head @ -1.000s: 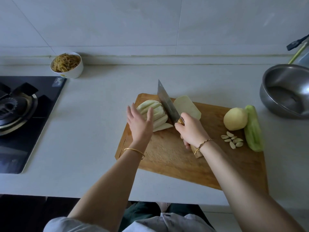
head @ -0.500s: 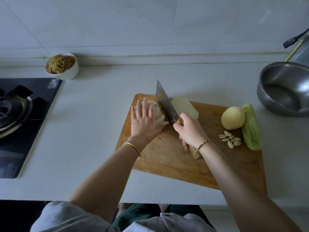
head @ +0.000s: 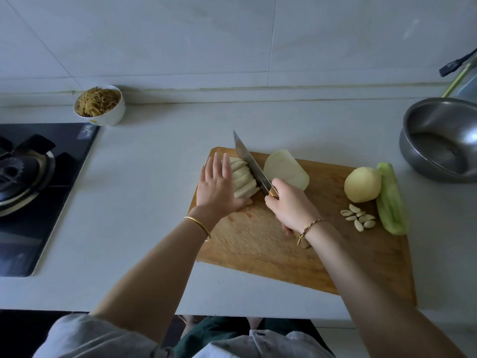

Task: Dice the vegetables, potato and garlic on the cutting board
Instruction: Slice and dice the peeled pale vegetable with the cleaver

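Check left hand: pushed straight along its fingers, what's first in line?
Left hand looks free: past the cutting board edge, counter, then wall. Knife close beside it; depth unclear.

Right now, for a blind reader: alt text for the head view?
A left hand rests on pale vegetable slices on a cutting board while the right hand grips a cleaver beside them. A potato, garlic cloves and a green vegetable lie farther right.

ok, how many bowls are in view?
2. A white bowl of shredded food sits by the stove's far corner. A steel bowl sits at the right edge, partly cut off by the frame. None seem hidden.
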`<action>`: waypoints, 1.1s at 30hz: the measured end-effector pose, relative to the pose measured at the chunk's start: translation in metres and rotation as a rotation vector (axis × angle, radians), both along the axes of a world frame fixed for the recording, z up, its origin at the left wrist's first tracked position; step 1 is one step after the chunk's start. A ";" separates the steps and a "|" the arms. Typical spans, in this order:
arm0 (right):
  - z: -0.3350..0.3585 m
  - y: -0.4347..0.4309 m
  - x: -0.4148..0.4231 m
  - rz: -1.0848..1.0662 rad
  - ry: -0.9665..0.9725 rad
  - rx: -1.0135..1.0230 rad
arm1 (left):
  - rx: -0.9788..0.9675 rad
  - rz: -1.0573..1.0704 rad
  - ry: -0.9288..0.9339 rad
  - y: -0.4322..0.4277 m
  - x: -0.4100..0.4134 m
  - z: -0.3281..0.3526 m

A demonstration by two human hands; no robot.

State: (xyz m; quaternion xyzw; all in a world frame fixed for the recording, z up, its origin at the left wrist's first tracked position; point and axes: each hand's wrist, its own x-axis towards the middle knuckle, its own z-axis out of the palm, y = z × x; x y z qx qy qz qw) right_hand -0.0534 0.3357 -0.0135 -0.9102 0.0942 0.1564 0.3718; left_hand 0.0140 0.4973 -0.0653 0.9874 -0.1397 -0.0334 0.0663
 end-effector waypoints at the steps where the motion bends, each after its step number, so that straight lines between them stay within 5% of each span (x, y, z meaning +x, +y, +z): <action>1: 0.001 0.001 0.000 0.014 -0.001 -0.013 | 0.000 -0.005 0.004 0.000 0.000 -0.001; 16: 0.032 -0.002 0.007 -0.061 -0.062 0.059 | 0.025 0.031 0.073 -0.005 -0.001 0.004; 33: 0.054 0.011 0.013 -0.018 0.092 0.086 | 0.143 0.002 0.042 -0.009 -0.005 0.006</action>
